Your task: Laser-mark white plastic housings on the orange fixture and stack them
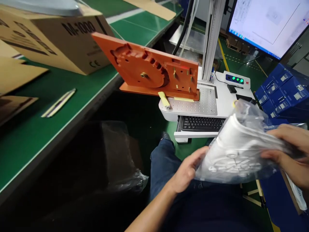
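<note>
Bagged white part (229, 149) sits over my lap. My left hand (187, 169) grips its left edge; my right hand (289, 151) pinches the bag's right end, blurred. Bag overlaps the white workstation's (166, 112) near edge in view; can't tell if touching. Dark floor gap separates workstation from green bench (48, 132) edge, my left. Orange fixture (149, 72) overhangs the workstation's left edge.

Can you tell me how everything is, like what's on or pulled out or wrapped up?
White part: wrapped up
Bag: around the white part; can't tell if sealed
Left hand: holding the bag
Right hand: holding the bag, blurry
Screen: on
Lights: three glowing green
Keyboard tray: pulled out
Orange board: standing up
</note>
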`<state>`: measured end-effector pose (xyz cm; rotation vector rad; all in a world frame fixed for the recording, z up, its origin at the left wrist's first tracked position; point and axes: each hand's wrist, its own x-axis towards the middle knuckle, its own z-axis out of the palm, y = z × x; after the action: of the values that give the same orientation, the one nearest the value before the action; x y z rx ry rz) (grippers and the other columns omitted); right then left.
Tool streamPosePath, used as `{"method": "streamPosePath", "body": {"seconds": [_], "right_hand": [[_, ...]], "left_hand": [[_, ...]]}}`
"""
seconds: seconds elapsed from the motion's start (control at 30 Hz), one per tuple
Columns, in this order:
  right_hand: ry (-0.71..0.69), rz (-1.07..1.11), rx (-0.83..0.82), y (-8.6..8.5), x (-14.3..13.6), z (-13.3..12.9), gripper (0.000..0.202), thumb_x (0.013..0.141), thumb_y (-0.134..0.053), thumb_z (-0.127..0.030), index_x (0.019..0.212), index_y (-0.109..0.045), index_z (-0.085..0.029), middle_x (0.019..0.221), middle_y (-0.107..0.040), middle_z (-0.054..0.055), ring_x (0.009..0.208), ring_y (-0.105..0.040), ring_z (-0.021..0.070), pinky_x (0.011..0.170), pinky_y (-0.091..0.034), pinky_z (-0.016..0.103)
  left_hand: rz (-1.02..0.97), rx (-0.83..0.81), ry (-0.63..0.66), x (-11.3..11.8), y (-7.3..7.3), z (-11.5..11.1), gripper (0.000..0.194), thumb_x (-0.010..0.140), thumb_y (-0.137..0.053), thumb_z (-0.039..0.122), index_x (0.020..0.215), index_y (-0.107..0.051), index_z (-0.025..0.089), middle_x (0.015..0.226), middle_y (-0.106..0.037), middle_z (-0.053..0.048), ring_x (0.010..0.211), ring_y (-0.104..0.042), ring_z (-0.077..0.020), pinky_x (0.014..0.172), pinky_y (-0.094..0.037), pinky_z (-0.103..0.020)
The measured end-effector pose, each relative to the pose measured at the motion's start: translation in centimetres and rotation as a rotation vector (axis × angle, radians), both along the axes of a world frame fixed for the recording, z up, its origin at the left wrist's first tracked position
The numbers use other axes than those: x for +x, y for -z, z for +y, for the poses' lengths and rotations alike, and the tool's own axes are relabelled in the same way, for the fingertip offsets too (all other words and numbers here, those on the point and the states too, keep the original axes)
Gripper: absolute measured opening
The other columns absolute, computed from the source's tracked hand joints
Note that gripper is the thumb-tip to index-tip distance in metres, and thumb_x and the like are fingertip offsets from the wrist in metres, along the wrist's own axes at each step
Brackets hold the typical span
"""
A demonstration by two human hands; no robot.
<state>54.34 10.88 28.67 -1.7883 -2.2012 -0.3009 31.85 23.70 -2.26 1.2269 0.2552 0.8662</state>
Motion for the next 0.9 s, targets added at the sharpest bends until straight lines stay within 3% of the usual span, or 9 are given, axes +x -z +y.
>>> {"method": "streamPosePath", "body": {"seconds": [0.07, 0.17, 0.23, 0.33, 0.43, 0.53, 0.63, 0.77, 0.9], "right_hand": [[-0.030, 0.012, -0.009, 0.5, 0.3, 0.9, 0.011, 0.108, -0.067, -0.038, 0.113, -0.070, -0.029, 0.099, -0.078, -0.001, 0.085, -0.075, 0.0203, 0.075, -0.056, 0.030], [-0.035, 0.024, 0.015, 1.2, 1.1, 2.0, 0.011, 0.106, -0.068, -0.033, 0.113, -0.071, -0.026, 0.103, -0.078, 0.001, 0.089, -0.076, 0.0216, 0.072, -0.055, 0.030], [-0.048, 0.023, 0.037, 1.4, 1.8, 2.3, 0.013, 0.104, -0.071, -0.032, 0.115, -0.072, -0.025, 0.106, -0.079, 0.003, 0.092, -0.076, 0.0229, 0.077, -0.058, 0.032], [-0.083, 0.039, 0.125, 1.7, 3.3, 2.1, 0.021, 0.101, -0.079, -0.038, 0.118, -0.074, -0.027, 0.112, -0.078, 0.005, 0.114, -0.074, 0.0297, 0.099, -0.060, 0.043], [-0.005, 0.141, 0.316, 3.1, 5.8, 1.4, 0.034, 0.097, -0.084, -0.048, 0.125, -0.075, -0.031, 0.130, -0.075, 0.007, 0.145, -0.058, 0.0374, 0.127, -0.045, 0.060], [0.125, 0.469, 0.450, 6.7, 8.4, 0.7, 0.065, 0.094, -0.085, -0.056, 0.150, -0.061, -0.031, 0.160, -0.058, 0.012, 0.156, -0.047, 0.0384, 0.133, -0.037, 0.064], [0.087, 0.993, 0.227, 12.2, 9.4, 0.3, 0.090, 0.092, -0.085, -0.064, 0.165, -0.041, -0.034, 0.170, -0.047, 0.014, 0.155, -0.050, 0.0353, 0.130, -0.043, 0.057], [-0.004, 1.436, -0.220, 18.7, 7.4, 0.8, 0.083, 0.088, -0.088, -0.066, 0.154, -0.055, -0.030, 0.151, -0.067, 0.014, 0.136, -0.067, 0.0346, 0.115, -0.058, 0.048], [0.052, 1.471, -0.267, 21.7, 4.9, 1.8, 0.061, 0.087, -0.093, -0.051, 0.135, -0.069, -0.024, 0.134, -0.075, 0.011, 0.127, -0.071, 0.0344, 0.115, -0.057, 0.048]], "left_hand": [[0.042, 0.015, 0.050, 1.7, -0.9, -0.7, 0.090, 0.085, -0.073, 0.086, 0.146, -0.070, 0.019, 0.143, -0.070, -0.018, 0.132, -0.067, -0.0389, 0.114, -0.055, -0.046], [0.153, 0.039, -0.043, 3.3, -0.9, -1.0, 0.060, 0.089, -0.083, 0.066, 0.122, -0.079, 0.016, 0.114, -0.076, -0.013, 0.107, -0.071, -0.0307, 0.094, -0.058, -0.036], [0.190, 0.028, -0.077, 3.8, -0.8, -1.0, 0.056, 0.087, -0.086, 0.061, 0.121, -0.079, 0.016, 0.111, -0.076, -0.011, 0.103, -0.070, -0.0290, 0.090, -0.057, -0.035], [0.221, -0.006, -0.084, 3.8, -0.8, -1.2, 0.058, 0.084, -0.089, 0.057, 0.126, -0.078, 0.017, 0.115, -0.077, -0.012, 0.104, -0.070, -0.0294, 0.091, -0.058, -0.035], [0.231, -0.041, -0.087, 3.3, -0.6, -1.1, 0.059, 0.084, -0.088, 0.058, 0.124, -0.077, 0.016, 0.114, -0.077, -0.013, 0.103, -0.071, -0.0303, 0.090, -0.059, -0.036], [0.270, -0.056, -0.117, 2.5, 0.6, -1.0, 0.060, 0.083, -0.087, 0.062, 0.120, -0.077, 0.016, 0.111, -0.078, -0.013, 0.101, -0.072, -0.0306, 0.090, -0.059, -0.037], [0.333, -0.069, -0.136, 2.1, 2.5, -1.0, 0.062, 0.081, -0.087, 0.068, 0.112, -0.077, 0.015, 0.106, -0.080, -0.013, 0.099, -0.072, -0.0318, 0.089, -0.060, -0.040], [0.409, -0.119, -0.074, 2.4, 4.6, -1.5, 0.068, 0.079, -0.089, 0.068, 0.122, -0.075, 0.016, 0.124, -0.079, -0.017, 0.118, -0.072, -0.0385, 0.105, -0.059, -0.048], [0.495, -0.152, -0.056, 2.7, 5.8, -2.0, 0.072, 0.084, -0.088, 0.063, 0.138, -0.069, 0.019, 0.145, -0.071, -0.017, 0.135, -0.067, -0.0384, 0.120, -0.052, -0.050]]}}
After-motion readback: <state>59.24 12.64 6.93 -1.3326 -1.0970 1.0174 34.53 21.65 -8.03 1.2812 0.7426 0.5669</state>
